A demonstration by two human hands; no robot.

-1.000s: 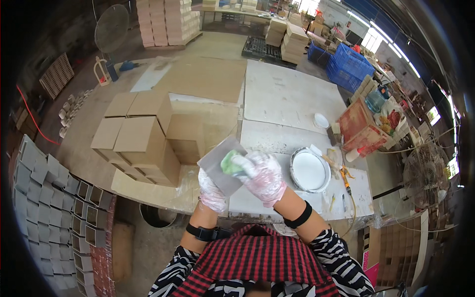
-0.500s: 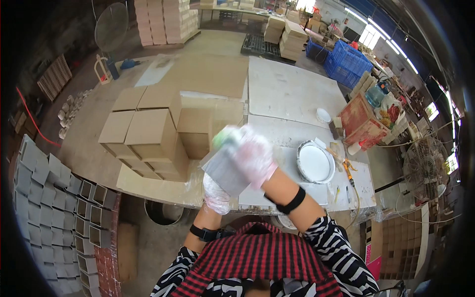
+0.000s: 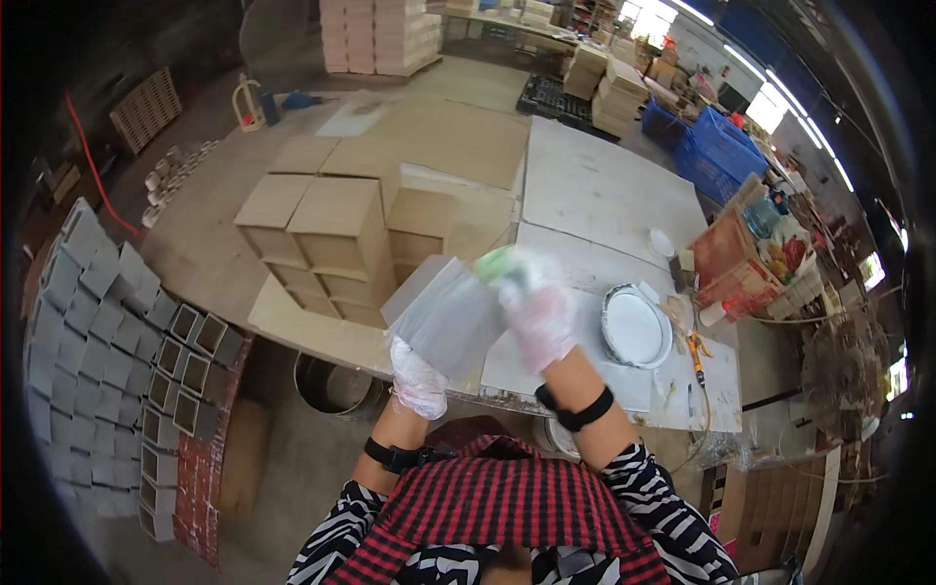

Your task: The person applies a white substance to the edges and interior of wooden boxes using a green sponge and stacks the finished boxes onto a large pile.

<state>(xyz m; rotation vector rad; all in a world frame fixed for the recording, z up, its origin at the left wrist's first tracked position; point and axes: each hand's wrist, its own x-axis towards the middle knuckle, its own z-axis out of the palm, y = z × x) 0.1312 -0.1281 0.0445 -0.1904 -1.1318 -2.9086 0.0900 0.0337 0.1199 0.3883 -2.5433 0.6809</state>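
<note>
My left hand, in a thin clear plastic glove, holds up a square box with wet-looking grey sides. Most of its fingers are hidden behind or inside the box. Just right of the box is my right hand, also gloved and smeared by motion. It grips a green and whitish sponge-like pad, its outline blurred. A round tub of white paint sits on the table to the right of that hand. Unpainted tan boxes are stacked on the table left of the grey one.
Rows of grey boxes stand at the far left on a reddish board. Right of the tub lies an orange-handled tool with a hose. A white bowl and a red-stained crate are farther back. Below the table edge stands a metal bin.
My right hand and the pad have moved right, off the grey box, whose face now shows more fully. My left hand still holds the box. The whole view has shifted and turned somewhat.
</note>
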